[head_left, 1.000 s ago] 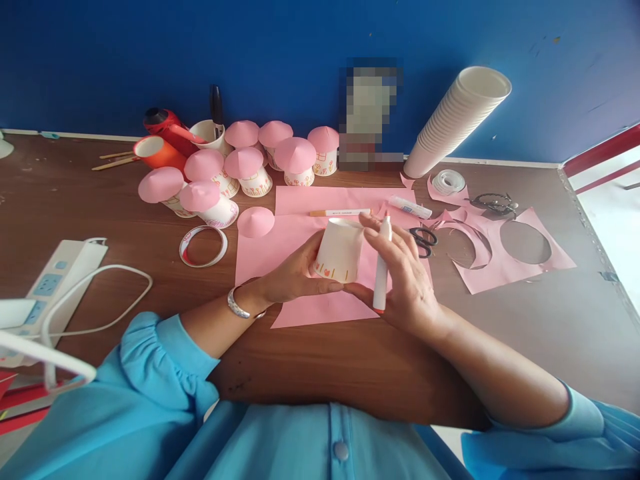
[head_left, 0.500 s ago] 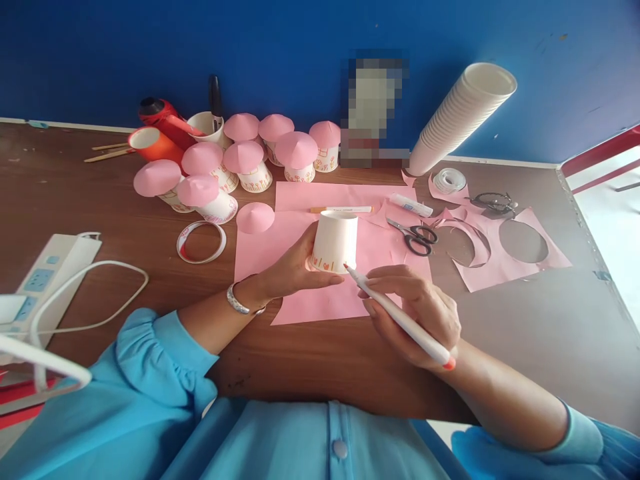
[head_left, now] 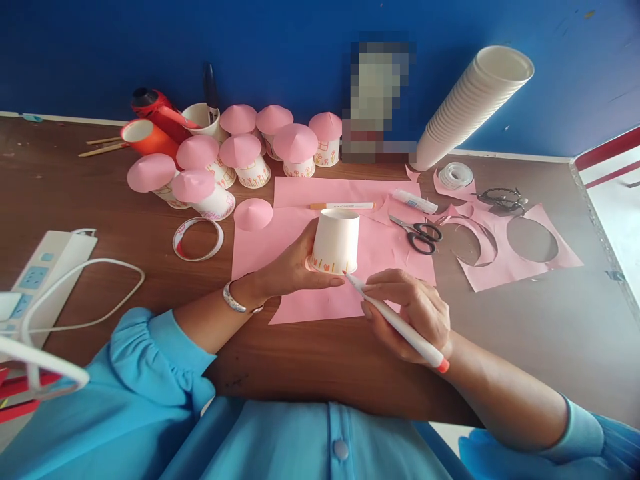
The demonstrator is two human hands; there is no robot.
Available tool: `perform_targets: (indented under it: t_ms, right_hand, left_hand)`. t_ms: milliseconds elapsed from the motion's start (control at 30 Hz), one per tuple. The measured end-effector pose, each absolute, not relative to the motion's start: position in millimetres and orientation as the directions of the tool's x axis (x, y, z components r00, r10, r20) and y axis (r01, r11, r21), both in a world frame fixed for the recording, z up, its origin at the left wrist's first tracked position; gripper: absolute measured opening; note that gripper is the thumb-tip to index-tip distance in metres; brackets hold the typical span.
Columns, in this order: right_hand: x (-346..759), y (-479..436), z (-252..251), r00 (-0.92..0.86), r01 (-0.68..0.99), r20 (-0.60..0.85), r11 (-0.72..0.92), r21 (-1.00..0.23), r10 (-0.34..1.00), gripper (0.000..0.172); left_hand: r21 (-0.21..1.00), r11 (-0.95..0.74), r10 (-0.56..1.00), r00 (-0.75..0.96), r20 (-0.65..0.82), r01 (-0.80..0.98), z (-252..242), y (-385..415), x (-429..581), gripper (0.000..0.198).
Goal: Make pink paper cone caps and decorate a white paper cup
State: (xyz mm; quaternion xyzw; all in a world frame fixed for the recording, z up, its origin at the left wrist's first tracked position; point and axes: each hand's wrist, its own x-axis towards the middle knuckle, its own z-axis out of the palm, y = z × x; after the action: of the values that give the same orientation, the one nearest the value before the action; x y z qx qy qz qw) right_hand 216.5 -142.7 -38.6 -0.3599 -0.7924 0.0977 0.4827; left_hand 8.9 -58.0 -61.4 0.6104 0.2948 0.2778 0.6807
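A white paper cup [head_left: 336, 237], turned upside down, is gripped at its left side and rim by my left hand [head_left: 293, 270]. Small orange and yellow-green marks run along its lower edge. My right hand [head_left: 413, 310] is closed round a white marker [head_left: 400, 327] with an orange-red end. The marker's tip is at the cup's lower rim. Under the hands lies a pink paper sheet [head_left: 300, 307]. An orange marker [head_left: 342, 206] lies just behind the cup, and black-handled scissors [head_left: 423, 237] rest to its right.
Decorated cups with pink cone tops [head_left: 240, 152] stand at back left, beside a loose pink cone [head_left: 253, 215] and a tape roll [head_left: 198, 239]. A tall stack of cups [head_left: 473, 110] leans at back right. Cut pink paper [head_left: 520, 267] lies right; a power strip [head_left: 40, 287] sits left.
The marker tip has shifted slightly left and down along the cup's rim, with my right hand following. My left hand keeps its hold on the cup. The view has shifted a little.
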Motion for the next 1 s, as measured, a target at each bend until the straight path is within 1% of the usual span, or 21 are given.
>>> perform_targets:
  t_ms: [167, 333, 467, 600, 667, 733, 800, 833, 933, 1000]
  right_hand:
    - [217, -142, -41, -0.268, 0.460, 0.705, 0.730, -0.505, 0.657, 0.024]
    - [216, -134, -32, -0.315, 0.431, 0.683, 0.740, -0.517, 0.660, 0.021]
    - [217, -125, -30, -0.329, 0.391, 0.680, 0.749, -0.535, 0.656, 0.020]
    - [220, -124, -44, -0.282, 0.369, 0.710, 0.756, -0.541, 0.645, 0.031]
    - [221, -125, -53, -0.329, 0.377, 0.722, 0.786, -0.491, 0.609, 0.041]
    - [222, -122, -60, -0.342, 0.407, 0.748, 0.807, -0.427, 0.569, 0.046]
    - [223, -118, -64, -0.327, 0.426, 0.763, 0.808, -0.407, 0.557, 0.041]
    - [223, -116, -64, -0.314, 0.432, 0.762, 0.800, -0.416, 0.566, 0.039]
    - [225, -113, -58, -0.257, 0.445, 0.760, 0.771, -0.455, 0.597, 0.039]
    - [225, -116, -50, -0.255, 0.445, 0.755, 0.767, -0.463, 0.604, 0.033]
  left_hand:
    - [0.994, 0.105, 0.736, 0.673, -0.067, -0.016, -64, -58, 9, 0.076]
    - [0.996, 0.086, 0.751, 0.658, -0.056, -0.014, -66, -56, 9, 0.076]
    - [0.997, 0.078, 0.779, 0.626, -0.051, -0.015, -66, -56, 8, 0.081]
    - [0.996, 0.091, 0.772, 0.632, -0.064, -0.011, -64, -57, 8, 0.076]
    - [0.997, 0.081, 0.776, 0.628, -0.055, -0.013, -64, -56, 8, 0.077]
    - [0.997, 0.070, 0.781, 0.624, -0.043, -0.019, -66, -55, 8, 0.078]
    - [0.997, 0.074, 0.779, 0.625, -0.044, -0.023, -68, -54, 7, 0.076]
    - [0.996, 0.080, 0.778, 0.626, -0.046, -0.026, -69, -53, 7, 0.076]
    - [0.995, 0.090, 0.793, 0.607, -0.050, -0.035, -71, -52, 6, 0.081]
    - [0.996, 0.088, 0.801, 0.596, -0.050, -0.034, -71, -52, 5, 0.082]
